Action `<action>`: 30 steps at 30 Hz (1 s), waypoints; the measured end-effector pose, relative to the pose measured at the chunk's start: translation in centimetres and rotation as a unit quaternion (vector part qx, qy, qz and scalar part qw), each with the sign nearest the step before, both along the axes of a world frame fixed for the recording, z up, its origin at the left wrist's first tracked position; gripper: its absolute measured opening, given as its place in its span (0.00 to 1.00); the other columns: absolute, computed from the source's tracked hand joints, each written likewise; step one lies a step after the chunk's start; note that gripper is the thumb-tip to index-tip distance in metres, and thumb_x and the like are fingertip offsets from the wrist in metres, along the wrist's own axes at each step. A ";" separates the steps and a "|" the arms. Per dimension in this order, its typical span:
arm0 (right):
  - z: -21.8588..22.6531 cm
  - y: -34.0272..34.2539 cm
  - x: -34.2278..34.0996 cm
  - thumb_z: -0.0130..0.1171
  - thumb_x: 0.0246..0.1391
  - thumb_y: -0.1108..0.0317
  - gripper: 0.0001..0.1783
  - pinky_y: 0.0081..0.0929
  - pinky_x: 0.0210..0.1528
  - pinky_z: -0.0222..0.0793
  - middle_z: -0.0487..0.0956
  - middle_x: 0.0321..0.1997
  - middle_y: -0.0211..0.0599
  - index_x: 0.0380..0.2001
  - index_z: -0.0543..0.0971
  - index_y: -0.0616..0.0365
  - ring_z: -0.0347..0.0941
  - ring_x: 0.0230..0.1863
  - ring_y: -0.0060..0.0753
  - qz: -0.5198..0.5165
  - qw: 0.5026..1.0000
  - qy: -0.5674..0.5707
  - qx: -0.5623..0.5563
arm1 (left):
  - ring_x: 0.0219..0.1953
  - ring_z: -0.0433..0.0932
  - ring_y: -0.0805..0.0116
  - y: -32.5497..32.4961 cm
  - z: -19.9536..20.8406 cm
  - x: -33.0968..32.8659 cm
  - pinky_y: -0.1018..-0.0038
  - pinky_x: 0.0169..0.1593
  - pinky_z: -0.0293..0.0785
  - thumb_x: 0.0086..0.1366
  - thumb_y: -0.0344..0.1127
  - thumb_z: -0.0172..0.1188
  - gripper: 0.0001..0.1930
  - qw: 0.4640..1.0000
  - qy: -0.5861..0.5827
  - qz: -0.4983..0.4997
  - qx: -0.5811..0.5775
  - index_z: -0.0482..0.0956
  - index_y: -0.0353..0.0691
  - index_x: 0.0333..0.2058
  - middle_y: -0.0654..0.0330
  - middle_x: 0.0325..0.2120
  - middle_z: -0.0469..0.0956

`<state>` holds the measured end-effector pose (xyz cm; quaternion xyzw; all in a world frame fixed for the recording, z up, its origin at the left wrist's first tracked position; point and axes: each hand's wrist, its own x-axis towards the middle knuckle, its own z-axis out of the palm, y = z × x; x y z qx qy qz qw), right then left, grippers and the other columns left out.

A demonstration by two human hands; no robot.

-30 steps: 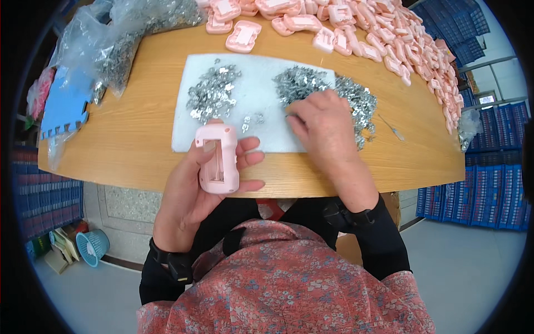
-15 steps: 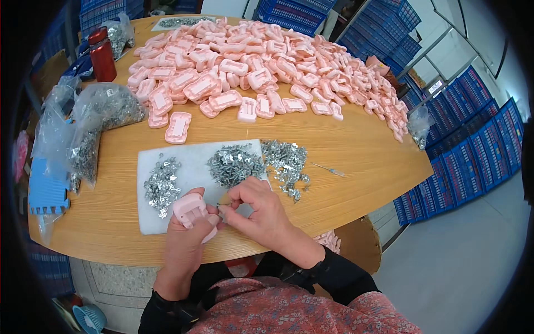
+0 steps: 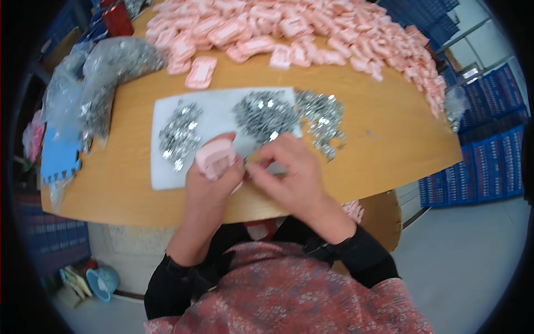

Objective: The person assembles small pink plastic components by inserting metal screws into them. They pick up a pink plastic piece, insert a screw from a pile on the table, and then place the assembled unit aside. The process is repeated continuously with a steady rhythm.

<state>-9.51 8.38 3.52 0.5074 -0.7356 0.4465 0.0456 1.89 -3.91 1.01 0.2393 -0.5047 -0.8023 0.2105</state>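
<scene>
My left hand (image 3: 207,189) is wrapped round a pink plastic casing (image 3: 216,156) with a recessed compartment, its thumb lying over the near side. Close against the casing's right side, my right hand (image 3: 295,181) is closed in a pinch. What its fingertips grip is too small and blurred to name. Both hands are over the near edge of a white foam sheet (image 3: 218,117). On that sheet lie a left pile of small silvery metal pieces (image 3: 181,133) and a denser middle pile of metal pieces (image 3: 265,116). More loose metal pieces (image 3: 322,119) spread on the wood beside the sheet.
A large heap of pink casings (image 3: 289,25) covers the table's far side. Clear bags of metal parts (image 3: 103,83), a blue foam mat (image 3: 60,153) and a red bottle (image 3: 118,19) stand left. Blue crates (image 3: 478,167) are stacked right, beyond the wooden table's (image 3: 389,161) edge.
The view has tilted down, so the table and heap sit higher in the picture. Both hands keep the same hold, with the right fingertips still beside the casing.
</scene>
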 end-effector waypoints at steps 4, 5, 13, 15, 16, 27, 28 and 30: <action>-0.7 0.7 -0.3 0.66 0.51 0.73 0.07 0.23 0.30 0.64 0.75 0.25 0.30 0.33 0.78 0.61 0.68 0.26 0.23 -0.011 0.979 -0.205 0.006 | 0.35 0.78 0.75 -0.2 -0.1 -0.1 0.78 0.42 0.75 0.60 0.24 0.62 0.26 0.998 0.023 -0.024 0.062 0.71 0.35 0.58 0.64 0.36 0.77; -0.8 0.8 -0.3 0.66 0.52 0.73 0.07 0.20 0.29 0.64 0.74 0.25 0.28 0.33 0.78 0.62 0.66 0.25 0.19 -0.001 0.971 -0.238 0.020 | 0.35 0.78 0.75 -0.2 -0.2 -0.1 0.78 0.42 0.75 0.60 0.24 0.62 0.26 0.997 0.029 -0.030 0.072 0.71 0.35 0.58 0.64 0.35 0.77; -1.2 1.2 -0.2 0.61 0.56 0.73 0.04 0.14 0.29 0.60 0.70 0.27 0.17 0.34 0.77 0.60 0.60 0.27 0.08 0.035 0.898 -0.433 0.066 | 0.37 0.78 0.75 -0.1 -0.8 0.3 0.74 0.43 0.78 0.59 0.22 0.63 0.27 0.996 0.022 -0.067 0.050 0.70 0.36 0.58 0.64 0.36 0.77; -1.1 1.2 0.1 0.61 0.56 0.74 0.04 0.14 0.29 0.60 0.70 0.27 0.17 0.34 0.77 0.60 0.60 0.27 0.08 0.031 0.894 -0.445 0.046 | 0.38 0.78 0.74 -0.1 -0.8 0.5 0.72 0.43 0.80 0.61 0.24 0.62 0.27 0.994 0.015 -0.092 0.058 0.69 0.36 0.59 0.63 0.36 0.77; -1.1 1.2 0.1 0.61 0.56 0.74 0.04 0.14 0.29 0.60 0.70 0.27 0.17 0.34 0.77 0.60 0.61 0.27 0.08 0.029 0.891 -0.451 0.037 | 0.38 0.78 0.73 0.0 -0.7 0.6 0.71 0.43 0.80 0.63 0.27 0.61 0.26 0.992 0.014 -0.105 0.064 0.68 0.36 0.60 0.62 0.37 0.77; -1.2 -0.1 -0.1 0.65 0.44 0.73 0.07 0.31 0.36 0.63 0.72 0.20 0.29 0.28 0.77 0.57 0.68 0.21 0.31 0.063 0.996 -0.064 0.006 | 0.36 0.83 0.62 0.4 0.8 0.9 0.59 0.40 0.85 0.77 0.52 0.25 0.29 0.942 -0.027 -0.161 0.292 0.63 0.37 0.61 0.53 0.43 0.78; -1.3 -0.2 -0.1 0.65 0.43 0.72 0.07 0.33 0.37 0.62 0.71 0.19 0.30 0.28 0.77 0.56 0.69 0.21 0.34 0.064 0.997 -0.044 0.008 | 0.36 0.83 0.62 0.4 0.5 1.0 0.60 0.40 0.86 0.77 0.52 0.25 0.29 0.939 -0.026 -0.168 0.298 0.64 0.38 0.61 0.53 0.43 0.78; -1.6 -0.2 -0.3 0.65 0.43 0.72 0.07 0.33 0.36 0.62 0.71 0.20 0.30 0.27 0.76 0.56 0.70 0.23 0.36 0.067 0.998 -0.005 0.013 | 0.37 0.83 0.62 0.4 0.4 1.0 0.61 0.40 0.86 0.78 0.52 0.26 0.28 0.937 -0.033 -0.176 0.300 0.64 0.38 0.60 0.54 0.44 0.78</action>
